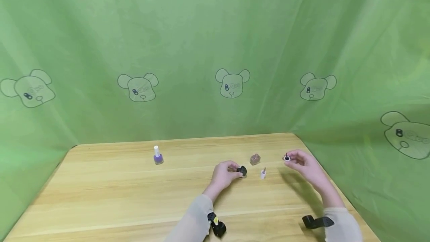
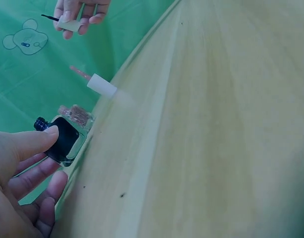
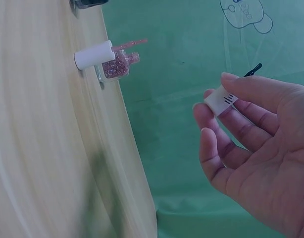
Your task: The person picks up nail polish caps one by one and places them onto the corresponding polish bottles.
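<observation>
My left hand point(image 1: 224, 174) pinches a small glass nail polish bottle point(image 2: 67, 139) of black polish between thumb and fingers. Its cap is off, and the threaded neck shows in the left wrist view. Over at the right, my right hand point(image 1: 305, 164) holds a white nail polish cap point(image 3: 221, 100) whose black-coated brush point(image 3: 253, 69) points away from the palm. Between the hands, a second white cap point(image 1: 263, 174) stands on the table with its pink glittery brush upward. Just behind it is an uncapped bottle of pink glitter polish point(image 1: 255, 159).
A capped bottle of purple polish point(image 1: 158, 157) stands toward the back left of the wooden table point(image 1: 117, 189). Green curtains point(image 1: 188, 118) with bear-head drawings enclose the table at the back and sides. Black devices point(image 1: 217, 225) are strapped to both wrists.
</observation>
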`<state>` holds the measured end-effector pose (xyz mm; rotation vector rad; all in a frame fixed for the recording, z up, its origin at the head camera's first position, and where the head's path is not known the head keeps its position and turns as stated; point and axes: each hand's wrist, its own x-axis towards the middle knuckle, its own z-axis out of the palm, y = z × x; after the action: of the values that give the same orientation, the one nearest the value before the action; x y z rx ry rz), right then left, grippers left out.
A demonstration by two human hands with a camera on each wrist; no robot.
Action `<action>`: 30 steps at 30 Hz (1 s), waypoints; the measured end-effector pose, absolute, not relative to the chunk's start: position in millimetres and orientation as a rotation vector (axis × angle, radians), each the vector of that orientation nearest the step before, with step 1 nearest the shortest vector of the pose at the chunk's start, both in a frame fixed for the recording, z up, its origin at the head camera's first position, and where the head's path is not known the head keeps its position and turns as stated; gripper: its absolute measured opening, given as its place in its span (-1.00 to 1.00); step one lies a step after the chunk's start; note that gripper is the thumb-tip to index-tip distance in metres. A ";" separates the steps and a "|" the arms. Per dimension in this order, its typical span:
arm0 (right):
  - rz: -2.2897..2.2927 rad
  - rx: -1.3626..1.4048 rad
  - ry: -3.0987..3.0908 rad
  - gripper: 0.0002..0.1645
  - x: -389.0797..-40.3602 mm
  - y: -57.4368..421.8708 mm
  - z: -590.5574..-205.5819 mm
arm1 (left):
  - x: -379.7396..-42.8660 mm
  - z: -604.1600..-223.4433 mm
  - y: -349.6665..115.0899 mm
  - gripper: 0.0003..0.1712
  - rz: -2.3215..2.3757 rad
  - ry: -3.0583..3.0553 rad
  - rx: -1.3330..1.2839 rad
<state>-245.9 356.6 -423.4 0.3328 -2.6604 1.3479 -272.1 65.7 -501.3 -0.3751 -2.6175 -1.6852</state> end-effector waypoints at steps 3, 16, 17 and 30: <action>1.299 0.342 -2.688 -0.60 -242.1 356.4 -421.7 | -268.3 -499.5 61.4 -0.78 -1.737 -2.576 -0.382; 1.292 0.396 -2.676 -0.64 -222.1 338.1 -414.8 | -246.0 -490.5 30.8 -0.73 -1.951 -2.458 -0.273; 1.290 0.401 -2.674 -0.64 -220.9 335.4 -415.0 | -244.7 -489.2 27.6 -0.72 -1.960 -2.452 -0.252; 1.429 0.510 -2.610 -0.68 -221.0 290.1 -419.7 | -231.4 -480.4 -6.5 -0.66 -2.046 -2.350 -0.126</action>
<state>-221.0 290.1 -419.7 0.5096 -2.6101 1.4287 -231.4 -6.5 -480.4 -0.1261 -2.3498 -2.0459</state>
